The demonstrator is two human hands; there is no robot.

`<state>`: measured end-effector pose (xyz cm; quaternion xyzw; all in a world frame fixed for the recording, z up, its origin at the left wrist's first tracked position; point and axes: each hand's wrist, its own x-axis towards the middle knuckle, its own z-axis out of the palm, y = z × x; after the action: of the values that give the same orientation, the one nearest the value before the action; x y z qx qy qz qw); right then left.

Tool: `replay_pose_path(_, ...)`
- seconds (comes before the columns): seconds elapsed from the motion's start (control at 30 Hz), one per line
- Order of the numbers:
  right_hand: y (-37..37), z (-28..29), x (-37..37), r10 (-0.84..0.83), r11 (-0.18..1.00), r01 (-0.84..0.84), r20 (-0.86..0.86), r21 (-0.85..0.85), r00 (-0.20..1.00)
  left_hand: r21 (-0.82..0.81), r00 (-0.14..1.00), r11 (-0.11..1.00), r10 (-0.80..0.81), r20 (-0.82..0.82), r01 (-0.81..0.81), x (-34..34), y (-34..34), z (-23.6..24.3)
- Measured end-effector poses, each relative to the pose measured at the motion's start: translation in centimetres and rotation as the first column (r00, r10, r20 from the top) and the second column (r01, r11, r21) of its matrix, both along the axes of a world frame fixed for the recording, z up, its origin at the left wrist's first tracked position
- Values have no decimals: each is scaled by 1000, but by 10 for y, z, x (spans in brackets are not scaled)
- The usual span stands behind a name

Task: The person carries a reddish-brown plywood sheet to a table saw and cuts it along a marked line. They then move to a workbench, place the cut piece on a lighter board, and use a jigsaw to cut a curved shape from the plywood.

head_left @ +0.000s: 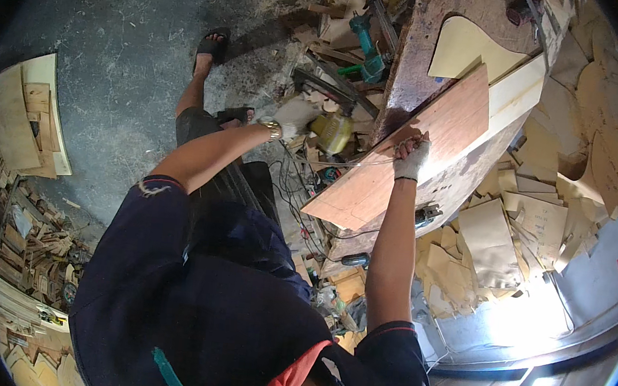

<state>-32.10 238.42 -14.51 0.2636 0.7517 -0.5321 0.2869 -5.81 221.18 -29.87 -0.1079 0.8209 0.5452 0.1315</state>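
The right hand (410,158), in a pale work glove that leaves the fingertips bare, rests on the plywood sheet (369,188) with its fingers curled in; from where I stand I can't tell whether anything is pinched inside. The gloved left hand (296,113) is a blur just beside a yellow power tool (332,133), and I can't make out whether it has hold of it.

The long wooden workbench (412,84) runs slantwise under all this. The reddish-brown sheet lies along it, its near corner seeming to poke past the edge. Beneath its far end is a whitish plank (523,94), and a curved cream panel (468,48) lies beyond. A teal power tool (371,54) sits among offcuts beside the bench, and thin cables (287,191) tangle below.

My worry is the sheet: with one hand on it and a corner overhanging, a knock could swivel it. The cables could snag the yellow tool if it were pulled about.
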Motion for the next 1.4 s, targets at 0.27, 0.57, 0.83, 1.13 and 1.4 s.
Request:
replay_pose_path(0.27, -8, 6, 9, -36, 999, 36, -14, 21, 999, -20, 996, 996, -84, -18, 84, -71, 37, -8)
replay_pose_path(0.57, -13, 8, 18, -6, 1000, 6, -114, 5, 993, -96, 994, 991, -98, -39, 94, -91, 56, -7)
replay_pose_path(0.83, -16, 8, 18, 7, 1000, -10, -125, -21, 992, -242, 900, 905, 253, -355, -350, -111, 84, -31)
replay_pose_path(1.13, -19, 10, 26, -31, 999, 28, -143, -21, 989, 46, 681, 680, 726, 97, -732, -111, -3, -26)
replay_pose_path(1.4, -35, 8, 27, -4, 1000, 7, -180, 17, 984, -159, 977, 975, 129, -169, -156, -178, -100, -102)
